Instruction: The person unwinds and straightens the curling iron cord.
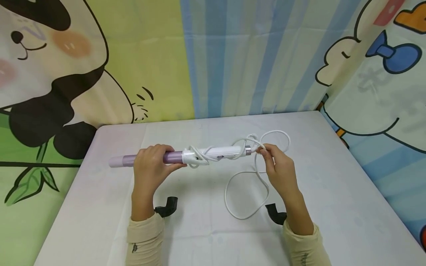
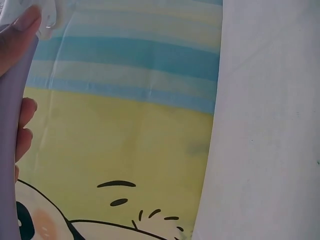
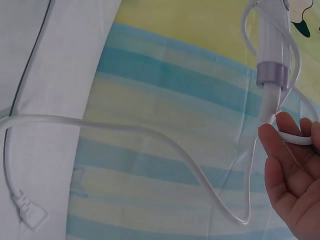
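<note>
A curling iron (image 1: 223,152) with a purple barrel and white handle lies level across the head view, above the table. My left hand (image 1: 150,166) wraps round its barrel, thumb along the near side; in the left wrist view, fingertips (image 2: 26,142) show past the barrel (image 2: 11,115). At the handle's silver-looking end, my right hand (image 1: 281,168) pinches the white power cord (image 1: 244,218). That cord winds loosely round the handle and hangs in loops. In the right wrist view, part of it passes between the fingers (image 3: 280,150).
The cord's plug (image 3: 32,212) shows at lower left in the right wrist view. A white-covered table (image 1: 206,244) lies beneath the hands. Behind it hangs a cartoon-print curtain (image 1: 159,74). Black pieces (image 1: 168,207) stick out beside both wrists.
</note>
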A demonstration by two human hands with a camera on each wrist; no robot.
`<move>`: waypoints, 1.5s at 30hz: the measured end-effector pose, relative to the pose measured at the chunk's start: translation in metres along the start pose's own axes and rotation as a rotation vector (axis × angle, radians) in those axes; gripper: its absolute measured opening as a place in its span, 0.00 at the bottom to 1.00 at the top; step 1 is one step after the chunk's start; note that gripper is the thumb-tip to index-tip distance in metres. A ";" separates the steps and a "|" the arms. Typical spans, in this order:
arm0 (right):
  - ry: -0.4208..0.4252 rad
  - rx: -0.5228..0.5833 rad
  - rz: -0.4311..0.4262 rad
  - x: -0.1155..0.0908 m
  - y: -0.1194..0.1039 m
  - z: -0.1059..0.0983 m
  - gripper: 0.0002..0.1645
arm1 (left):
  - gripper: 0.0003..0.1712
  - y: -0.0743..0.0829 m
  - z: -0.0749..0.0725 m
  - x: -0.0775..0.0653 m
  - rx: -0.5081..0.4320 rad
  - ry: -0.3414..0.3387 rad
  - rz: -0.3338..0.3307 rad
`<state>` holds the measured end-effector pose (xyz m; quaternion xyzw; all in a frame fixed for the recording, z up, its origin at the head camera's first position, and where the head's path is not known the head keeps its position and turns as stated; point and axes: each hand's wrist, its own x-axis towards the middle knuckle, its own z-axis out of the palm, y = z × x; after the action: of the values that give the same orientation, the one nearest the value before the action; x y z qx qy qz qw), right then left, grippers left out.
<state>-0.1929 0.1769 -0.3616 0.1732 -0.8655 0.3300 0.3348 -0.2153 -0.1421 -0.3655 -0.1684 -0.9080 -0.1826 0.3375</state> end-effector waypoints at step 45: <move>-0.749 -0.022 0.127 -0.006 -0.018 0.002 0.22 | 0.31 -0.002 0.000 0.001 0.021 0.089 -0.161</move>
<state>-0.1806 0.1629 -0.3587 0.2241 -0.9404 0.2547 -0.0239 -0.2170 -0.1441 -0.3649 -0.0830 -0.9046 -0.2068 0.3635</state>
